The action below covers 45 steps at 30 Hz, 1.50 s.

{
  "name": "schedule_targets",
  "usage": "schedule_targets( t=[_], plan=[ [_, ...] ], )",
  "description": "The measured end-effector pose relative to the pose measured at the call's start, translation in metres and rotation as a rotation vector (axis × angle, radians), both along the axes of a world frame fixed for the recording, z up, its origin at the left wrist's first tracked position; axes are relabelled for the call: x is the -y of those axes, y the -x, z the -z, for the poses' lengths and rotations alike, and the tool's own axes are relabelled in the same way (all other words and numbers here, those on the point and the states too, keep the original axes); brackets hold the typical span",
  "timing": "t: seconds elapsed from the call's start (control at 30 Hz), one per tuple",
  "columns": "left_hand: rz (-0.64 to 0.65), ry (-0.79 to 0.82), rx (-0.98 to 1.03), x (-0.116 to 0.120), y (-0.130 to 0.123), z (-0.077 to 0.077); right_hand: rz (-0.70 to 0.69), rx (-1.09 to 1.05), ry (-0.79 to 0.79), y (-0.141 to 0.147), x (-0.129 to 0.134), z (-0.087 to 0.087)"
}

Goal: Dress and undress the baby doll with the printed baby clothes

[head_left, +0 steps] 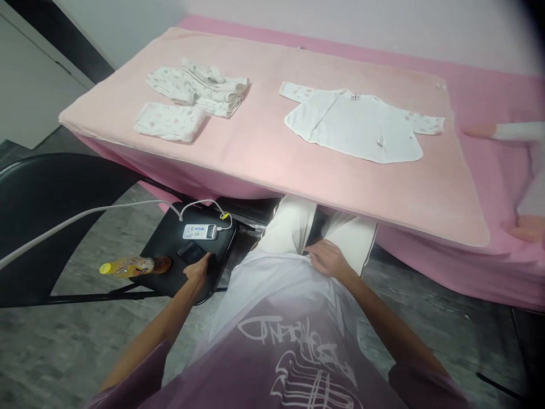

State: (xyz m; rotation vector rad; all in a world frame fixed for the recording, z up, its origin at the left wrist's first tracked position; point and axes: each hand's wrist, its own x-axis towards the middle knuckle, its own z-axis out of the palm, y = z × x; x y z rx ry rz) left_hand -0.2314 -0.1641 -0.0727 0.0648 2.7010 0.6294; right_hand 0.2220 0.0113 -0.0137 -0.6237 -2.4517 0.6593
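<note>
My left hand (198, 271) is low over the black chair seat (219, 267), its fingers closed around the near end of a dark phone (191, 251). Beside it lies a bottle (134, 267) with a yellow cap and brown liquid. A white power bank (199, 232) with a plugged-in white cable is just beyond the phone. On my lap, my right hand (327, 258) rests at the hem of my shirt (289, 270), index finger stretched out, the other fingers partly hidden. Neither hand touches the white baby top (353, 125), which lies spread flat on the pink table cover (255, 153).
Folded patterned baby clothes (217, 94) and a smaller folded piece (170, 121) lie at the table's left. At the right edge, blurred hand-like shapes in white sleeves (519, 132) rest on the pink cloth (472, 153). The black chair back (55, 216) stands left.
</note>
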Motion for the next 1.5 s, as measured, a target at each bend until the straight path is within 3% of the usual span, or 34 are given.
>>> schedule_targets(
  t=[0.07, 0.13, 0.3, 0.5, 0.63, 0.9, 1.03, 1.2, 1.37, 1.5],
  plan=[
    [-0.095, 0.064, 0.050, 0.008, -0.011, -0.004, -0.032, -0.018, 0.024, 0.022, -0.005, -0.002],
    [-0.089, 0.065, 0.071, 0.014, -0.026, -0.011, -0.047, -0.045, 0.058, 0.042, -0.007, -0.006],
    [0.137, -0.093, 0.052, 0.009, -0.070, -0.035, 0.050, -0.121, 0.283, 0.089, -0.002, -0.021],
    [0.390, -0.417, 0.070, -0.030, -0.123, -0.068, 0.143, -0.260, 0.697, 0.129, -0.009, -0.026],
    [0.550, -0.595, 0.098, -0.052, -0.151, -0.080, 0.147, -0.290, 0.855, 0.138, -0.015, -0.025],
    [0.686, -0.628, 0.212, -0.084, -0.172, -0.072, 0.186, -0.426, 1.013, 0.141, -0.020, -0.013],
    [0.816, -0.692, 0.393, -0.092, -0.169, -0.063, 0.253, -0.540, 1.164, 0.141, -0.025, -0.009],
    [0.957, -0.775, 0.577, -0.090, -0.154, -0.059, 0.308, -0.464, 1.247, 0.137, -0.032, -0.007],
    [0.980, -0.803, 0.713, -0.086, -0.148, -0.058, 0.309, -0.455, 1.251, 0.137, -0.035, -0.007],
    [0.963, -0.827, 0.673, -0.086, -0.150, -0.050, 0.310, -0.463, 1.265, 0.138, -0.036, -0.009]
  ],
)
